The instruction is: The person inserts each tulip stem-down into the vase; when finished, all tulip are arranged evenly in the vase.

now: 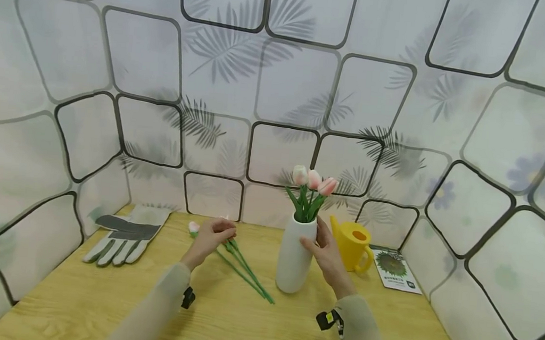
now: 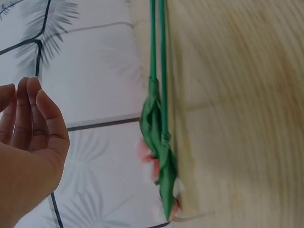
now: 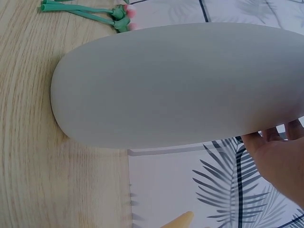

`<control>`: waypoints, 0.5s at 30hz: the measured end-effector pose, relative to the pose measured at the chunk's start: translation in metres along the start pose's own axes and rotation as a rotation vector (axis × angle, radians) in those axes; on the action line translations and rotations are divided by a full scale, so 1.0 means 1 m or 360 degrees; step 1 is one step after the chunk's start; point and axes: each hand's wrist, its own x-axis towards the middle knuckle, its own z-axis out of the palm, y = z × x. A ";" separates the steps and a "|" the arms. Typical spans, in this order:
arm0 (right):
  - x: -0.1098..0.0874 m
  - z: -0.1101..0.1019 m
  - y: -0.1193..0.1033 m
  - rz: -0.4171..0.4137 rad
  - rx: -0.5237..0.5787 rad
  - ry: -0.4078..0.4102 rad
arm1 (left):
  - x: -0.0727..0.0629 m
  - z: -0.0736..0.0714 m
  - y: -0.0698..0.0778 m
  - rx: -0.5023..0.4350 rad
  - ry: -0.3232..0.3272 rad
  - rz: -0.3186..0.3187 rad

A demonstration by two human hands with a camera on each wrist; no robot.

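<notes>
A tall white vase stands on the wooden table with several pink-and-white tulips upright in its mouth. My right hand grips the vase's upper right side, thumb on the front and fingers behind. In the right wrist view, fingertips of that hand touch the white wall of the vase. Over the flower end of some loose tulips hovers my left hand, fingers loosely bent. The left wrist view shows this hand holding nothing, beside the tulips' green leaves.
Behind the vase, to its right, is a yellow watering can. A card with a plant picture lies farther right. Grey-and-white work gloves lie at the back left. Patterned walls bound the table behind and at both sides.
</notes>
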 end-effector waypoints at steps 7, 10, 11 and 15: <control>0.000 -0.001 -0.001 0.0001 -0.0002 -0.0009 | -0.001 -0.014 -0.017 0.0078 0.0033 -0.0106; 0.000 -0.001 -0.002 -0.0005 -0.0005 -0.0014 | -0.001 -0.019 -0.024 0.0132 0.0009 -0.0131; 0.000 -0.001 -0.002 -0.0005 -0.0007 -0.0015 | -0.001 -0.021 -0.026 0.0144 0.0004 -0.0147; 0.000 -0.002 -0.001 -0.0005 -0.0021 -0.0016 | -0.001 -0.026 -0.034 0.0216 -0.0025 -0.0209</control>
